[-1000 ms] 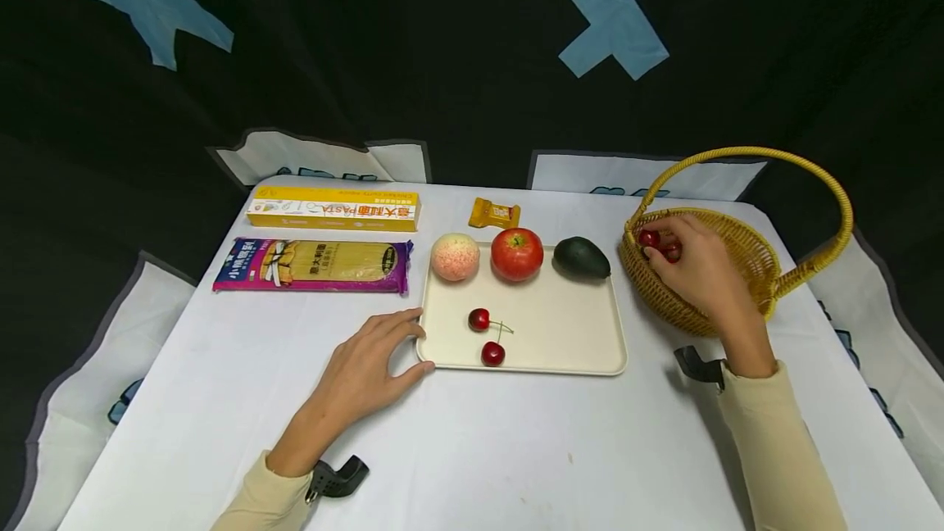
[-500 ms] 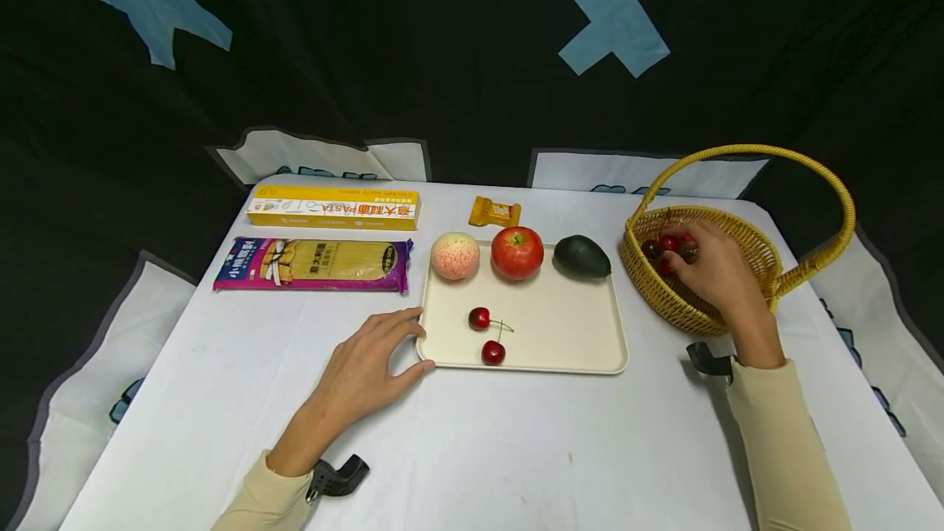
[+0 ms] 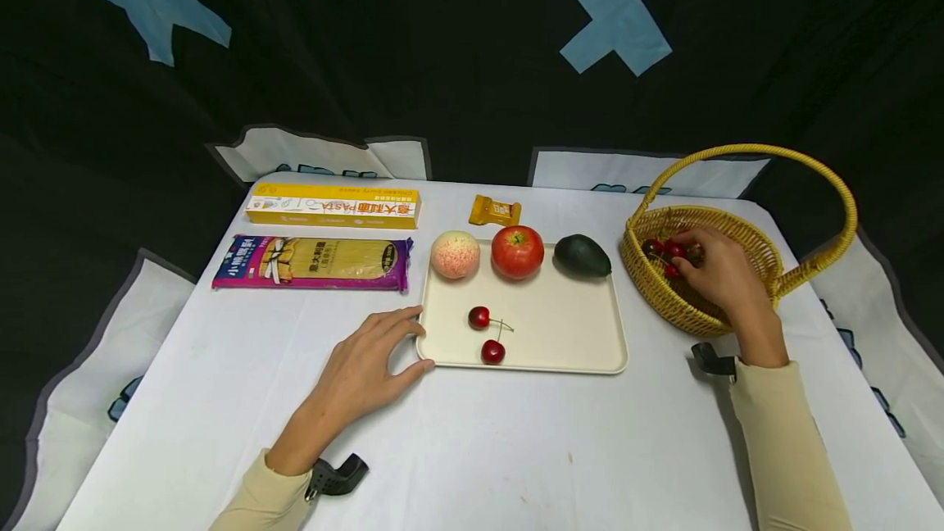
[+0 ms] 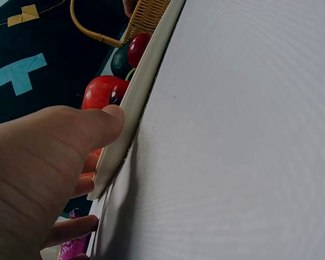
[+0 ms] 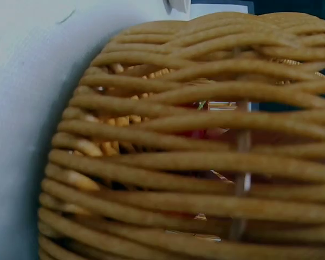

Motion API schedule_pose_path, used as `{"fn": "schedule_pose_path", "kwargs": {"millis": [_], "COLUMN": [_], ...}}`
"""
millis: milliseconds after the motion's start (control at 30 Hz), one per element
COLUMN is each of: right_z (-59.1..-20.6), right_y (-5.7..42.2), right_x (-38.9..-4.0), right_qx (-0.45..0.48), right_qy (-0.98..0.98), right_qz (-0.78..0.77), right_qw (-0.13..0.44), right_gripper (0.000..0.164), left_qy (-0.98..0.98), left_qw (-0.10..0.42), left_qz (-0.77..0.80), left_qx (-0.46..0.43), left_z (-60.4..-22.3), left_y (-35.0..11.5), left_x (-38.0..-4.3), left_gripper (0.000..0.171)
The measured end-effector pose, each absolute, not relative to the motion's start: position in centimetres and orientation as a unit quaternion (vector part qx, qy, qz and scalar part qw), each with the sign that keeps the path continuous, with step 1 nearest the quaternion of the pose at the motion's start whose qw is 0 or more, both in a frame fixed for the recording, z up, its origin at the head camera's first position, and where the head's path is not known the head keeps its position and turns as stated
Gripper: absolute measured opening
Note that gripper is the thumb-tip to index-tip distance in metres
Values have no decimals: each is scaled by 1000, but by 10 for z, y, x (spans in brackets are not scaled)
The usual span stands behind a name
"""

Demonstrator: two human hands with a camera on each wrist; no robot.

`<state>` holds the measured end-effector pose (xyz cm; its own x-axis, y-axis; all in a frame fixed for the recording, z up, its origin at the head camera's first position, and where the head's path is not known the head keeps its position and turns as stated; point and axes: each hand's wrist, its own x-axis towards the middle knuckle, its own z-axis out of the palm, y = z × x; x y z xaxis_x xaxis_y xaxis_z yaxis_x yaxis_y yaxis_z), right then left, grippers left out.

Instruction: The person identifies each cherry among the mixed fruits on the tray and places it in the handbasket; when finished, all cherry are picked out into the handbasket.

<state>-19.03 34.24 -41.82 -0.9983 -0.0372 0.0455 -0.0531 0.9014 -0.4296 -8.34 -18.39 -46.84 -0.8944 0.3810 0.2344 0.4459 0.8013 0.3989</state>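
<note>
My left hand (image 3: 365, 373) rests at the near left corner of a cream tray (image 3: 560, 342), thumb on its front rim and fingertips at its left rim. On the tray lie a peach (image 3: 455, 255), a red apple (image 3: 517, 252), a dark green avocado (image 3: 582, 256) and two stemmed cherries (image 3: 492, 351). My right hand (image 3: 719, 273) is inside a wicker basket (image 3: 667, 306), thumb and fingers pinching at a cherry (image 3: 695, 253) among other cherries (image 3: 652, 247). In the right wrist view the basket weave (image 5: 168, 162) hides most of the fingers.
At the back left lie a yellow pasta box (image 3: 332, 206) and a purple pasta packet (image 3: 313, 263). A small orange wrapped snack (image 3: 495, 211) is behind the apple. The basket's tall handle (image 3: 745, 152) arches over its opening. All stands on a white-covered table (image 3: 516, 449).
My right hand has moved slightly right and deeper into the basket, and more cherries show beside its fingertips. The left hand and the tray have stayed still.
</note>
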Motion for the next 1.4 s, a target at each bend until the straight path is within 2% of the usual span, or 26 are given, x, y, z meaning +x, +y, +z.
{"fn": "schedule_pose_path", "kwargs": {"millis": [367, 700, 1100, 1400], "right_z": [-418, -417, -404, -393], "right_y": [346, 346, 319, 289], "right_x": [-190, -188, -184, -175], "right_qx": [10, 11, 48, 105], "right_qy": [-974, -976, -975, -964], "right_qz": [227, 218, 209, 217], "right_qw": [-9, -1, 60, 108], "right_gripper": [40, 40, 39, 33], "left_qy": [-947, -945, -945, -946], "left_qw": [71, 76, 79, 84], "left_qz": [-224, -227, -226, -224], "left_qx": [-219, -221, -223, -220], "left_z": [-468, -469, -469, -470], "left_y": [-184, -184, -183, -183], "left_x": [-83, -84, -85, -84], "left_gripper": [45, 45, 46, 45]}}
